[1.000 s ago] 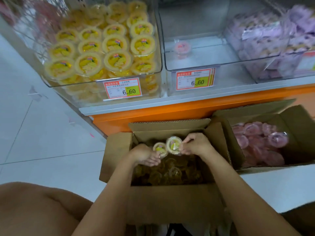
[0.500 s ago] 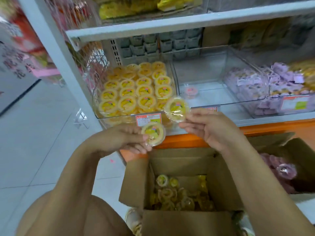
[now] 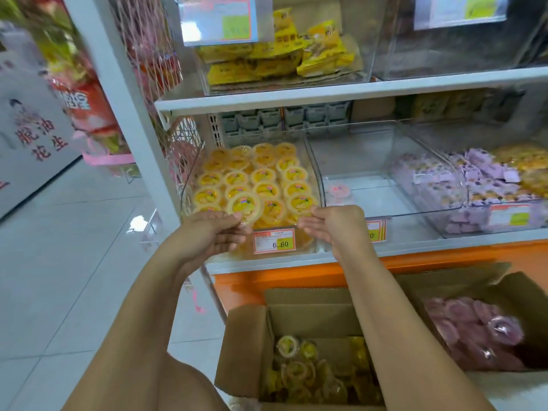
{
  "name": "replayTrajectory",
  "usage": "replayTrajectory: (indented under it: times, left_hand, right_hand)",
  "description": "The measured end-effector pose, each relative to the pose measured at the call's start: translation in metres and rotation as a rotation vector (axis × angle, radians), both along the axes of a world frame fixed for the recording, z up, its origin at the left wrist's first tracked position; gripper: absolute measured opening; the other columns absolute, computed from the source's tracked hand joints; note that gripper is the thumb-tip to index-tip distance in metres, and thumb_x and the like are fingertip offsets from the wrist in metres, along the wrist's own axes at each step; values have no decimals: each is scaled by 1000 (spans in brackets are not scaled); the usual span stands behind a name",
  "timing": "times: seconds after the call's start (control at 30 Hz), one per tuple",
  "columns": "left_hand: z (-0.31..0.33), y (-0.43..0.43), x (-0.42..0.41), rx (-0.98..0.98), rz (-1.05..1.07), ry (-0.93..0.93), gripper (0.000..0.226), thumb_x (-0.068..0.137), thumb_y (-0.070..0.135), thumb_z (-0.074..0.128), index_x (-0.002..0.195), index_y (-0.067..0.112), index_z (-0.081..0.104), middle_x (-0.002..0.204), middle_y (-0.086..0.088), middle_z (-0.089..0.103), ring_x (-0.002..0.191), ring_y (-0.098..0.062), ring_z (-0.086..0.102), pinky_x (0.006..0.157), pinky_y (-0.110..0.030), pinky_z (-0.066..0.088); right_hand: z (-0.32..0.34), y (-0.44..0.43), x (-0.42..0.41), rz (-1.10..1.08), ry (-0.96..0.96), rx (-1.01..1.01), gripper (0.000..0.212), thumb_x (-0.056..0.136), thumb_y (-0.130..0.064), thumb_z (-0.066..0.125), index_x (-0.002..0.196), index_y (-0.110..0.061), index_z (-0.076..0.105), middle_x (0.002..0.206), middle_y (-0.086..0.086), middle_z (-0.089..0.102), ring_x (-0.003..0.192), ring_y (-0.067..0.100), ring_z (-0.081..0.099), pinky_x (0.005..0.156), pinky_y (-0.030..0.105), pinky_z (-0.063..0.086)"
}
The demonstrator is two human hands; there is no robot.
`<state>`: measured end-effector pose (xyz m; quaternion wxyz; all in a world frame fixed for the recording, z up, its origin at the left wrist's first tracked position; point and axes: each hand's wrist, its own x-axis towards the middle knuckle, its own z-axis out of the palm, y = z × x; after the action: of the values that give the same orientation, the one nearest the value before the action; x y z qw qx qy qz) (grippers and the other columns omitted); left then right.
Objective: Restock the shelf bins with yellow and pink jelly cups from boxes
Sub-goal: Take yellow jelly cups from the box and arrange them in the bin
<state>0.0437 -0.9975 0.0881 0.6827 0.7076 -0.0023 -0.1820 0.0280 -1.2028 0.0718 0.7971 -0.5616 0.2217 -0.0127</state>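
The left hand (image 3: 213, 232) pinched a yellow jelly cup (image 3: 244, 206) over the nearly full yellow bin (image 3: 186, 188); whether the right hand (image 3: 335, 225) had any grip, I couldn't tell. The next bin (image 3: 385, 203) held one pink jelly cup (image 3: 339, 189), so emptying the pink box (image 3: 530, 301) looked mostly undone

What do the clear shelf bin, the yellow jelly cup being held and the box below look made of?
The shelf bin: clear rigid plastic, glossy; the cups show through its walls and its edges glint. The box: brown cardboard, matte, with creased flaps folded open. The yellow jelly cup in the left hand: likely thin plastic with a printed film lid, less certain.
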Motion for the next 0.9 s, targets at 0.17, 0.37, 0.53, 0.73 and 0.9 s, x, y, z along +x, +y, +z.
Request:
replayTrajectory:
  times: [0.17, 0.37, 0.53, 0.73, 0.9]
  left_hand:
    - [-4, -6, 5, 5, -21, -9, 20, 93, 19, 56, 81, 4, 63, 75, -5, 72, 57, -7, 63, 54, -15, 52]
    - [2, -12, 11, 21, -32, -12, 20, 92, 21, 57, 83, 4, 64, 74, -4, 73, 55, -6, 63, 51, -15, 51]
    - [17, -13, 25, 100, -3, -83, 20, 93, 20, 58, 81, 4, 63, 69, -3, 72, 52, -6, 63, 49, -14, 50]
    - [20, -11, 42, 132, 56, -248, 21, 95, 19, 54, 77, 8, 54, 60, 2, 66, 43, -6, 54, 42, -15, 43]
    - [8, -1, 64, 556, 329, -506, 30, 95, 24, 51, 70, 12, 60, 62, -3, 66, 50, -15, 61, 51, -27, 48]
  right_hand:
    - [-10, 6, 2, -54, -41, 0, 18, 91, -2, 58, 103, 11, 60, 73, 15, 68, 52, 14, 67, 52, 19, 56]
    - [-15, 0, 2, -100, -42, -201, 15, 86, -14, 69, 82, 1, 66, 54, 8, 66, 40, 11, 60, 41, 19, 48]
    - [13, 3, -1, -17, -199, -552, 33, 86, -35, 68, 65, -10, 64, 51, 0, 62, 41, 9, 53, 43, 21, 41]
    - [54, 44, 60, 499, -76, -551, 25, 85, -17, 70, 92, 6, 66, 59, 10, 64, 42, 9, 59, 42, 16, 50]
    - [54, 62, 128, 499, -41, -478, 22, 93, -9, 58, 72, -4, 61, 39, -3, 56, 30, 1, 45, 36, 12, 34]
